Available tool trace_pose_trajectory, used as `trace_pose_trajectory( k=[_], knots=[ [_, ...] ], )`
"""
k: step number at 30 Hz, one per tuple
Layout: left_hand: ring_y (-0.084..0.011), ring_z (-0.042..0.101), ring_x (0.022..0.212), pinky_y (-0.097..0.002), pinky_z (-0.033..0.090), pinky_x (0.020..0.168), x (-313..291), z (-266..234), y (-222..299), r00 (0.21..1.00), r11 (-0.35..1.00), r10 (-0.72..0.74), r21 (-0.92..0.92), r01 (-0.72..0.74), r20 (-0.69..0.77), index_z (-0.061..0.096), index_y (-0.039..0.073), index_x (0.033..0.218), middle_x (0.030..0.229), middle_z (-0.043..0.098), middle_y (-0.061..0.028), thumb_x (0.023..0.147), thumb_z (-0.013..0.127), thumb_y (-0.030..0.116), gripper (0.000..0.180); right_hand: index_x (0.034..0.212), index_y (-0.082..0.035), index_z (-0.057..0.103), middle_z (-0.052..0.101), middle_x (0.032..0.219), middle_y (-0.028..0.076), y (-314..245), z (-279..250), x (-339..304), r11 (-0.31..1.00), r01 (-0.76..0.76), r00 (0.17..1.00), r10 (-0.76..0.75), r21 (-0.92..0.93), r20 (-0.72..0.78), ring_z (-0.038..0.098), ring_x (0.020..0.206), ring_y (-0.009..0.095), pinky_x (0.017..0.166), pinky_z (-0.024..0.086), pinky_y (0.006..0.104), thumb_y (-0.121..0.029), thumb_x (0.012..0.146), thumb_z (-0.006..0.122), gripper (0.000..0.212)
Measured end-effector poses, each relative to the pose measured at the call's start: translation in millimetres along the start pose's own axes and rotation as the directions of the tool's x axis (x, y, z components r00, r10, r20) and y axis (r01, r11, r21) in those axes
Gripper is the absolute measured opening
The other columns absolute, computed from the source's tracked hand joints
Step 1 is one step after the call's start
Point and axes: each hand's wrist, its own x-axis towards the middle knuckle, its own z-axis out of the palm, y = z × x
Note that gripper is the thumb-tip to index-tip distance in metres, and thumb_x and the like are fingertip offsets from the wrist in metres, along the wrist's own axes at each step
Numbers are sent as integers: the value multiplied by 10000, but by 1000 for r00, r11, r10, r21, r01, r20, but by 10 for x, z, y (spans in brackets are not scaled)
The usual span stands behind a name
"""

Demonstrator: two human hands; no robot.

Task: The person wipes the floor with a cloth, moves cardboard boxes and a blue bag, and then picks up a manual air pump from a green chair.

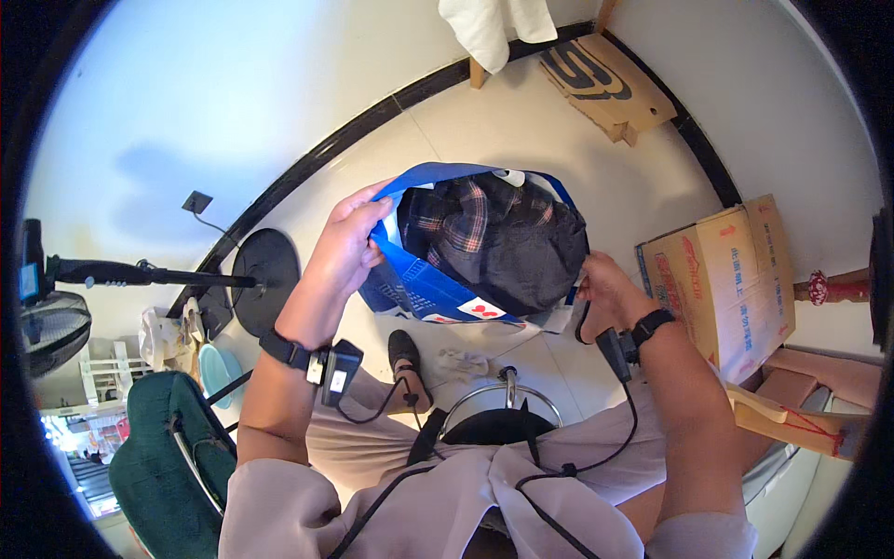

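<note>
Between my hands hangs a blue bag point(416, 277) with white and red print, its mouth facing up. Dark clothes point(521, 247) fill it, some black, some in a dark plaid with orange and white lines. My left hand point(352, 238) pinches the bag's left rim, thumb on top. At the right side, my right hand point(610, 291) is closed by the bag's edge, apparently gripping the rim or a strap; its fingertips are partly hidden. The bag's underside is out of sight.
A standing fan point(56, 326) with a round black base point(264, 282) and a green chair point(168, 456) are at left. Cardboard boxes point(722, 279) stand at right; flattened cardboard point(605, 84) lies far right. A light blue basin point(220, 374) sits behind the chair. A white cloth point(463, 361) lies on the floor.
</note>
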Motion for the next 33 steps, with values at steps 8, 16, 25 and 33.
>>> trace_pose_trajectory(
  k=[8,16,25,33],
  knots=[
    [-38,350,445,-186,266,414,983,-94,-372,997,955,6,296,-27,73,582,72,1119,587,445,67,885,464,135,271,733,-1,565,541,551,86,113,-186,161,980,132,913,-178,-145,-367,511,398,182,359,403,298,-142,849,459,210],
    [-90,539,717,-214,448,669,1982,105,-716,982,952,117,266,-154,151,580,-6,1114,853,614,-38,835,433,11,316,708,-7,518,514,514,78,-291,-559,393,904,184,808,-362,-385,-465,485,359,169,330,408,291,-194,911,466,281],
    [-101,519,698,-216,428,662,2659,74,-1196,989,945,141,292,-149,49,487,13,1227,814,582,-22,840,507,127,404,818,37,535,560,558,118,-414,-662,824,869,136,850,-350,-477,-394,575,423,204,392,483,323,-180,877,489,229],
    [-177,542,745,-285,473,666,1806,186,-1430,996,879,52,477,-9,-77,325,-16,1297,953,483,-127,689,712,238,764,1118,32,441,616,837,176,-780,-729,836,906,-109,928,-55,-410,-368,635,568,276,512,568,369,-160,848,484,334]
  ],
)
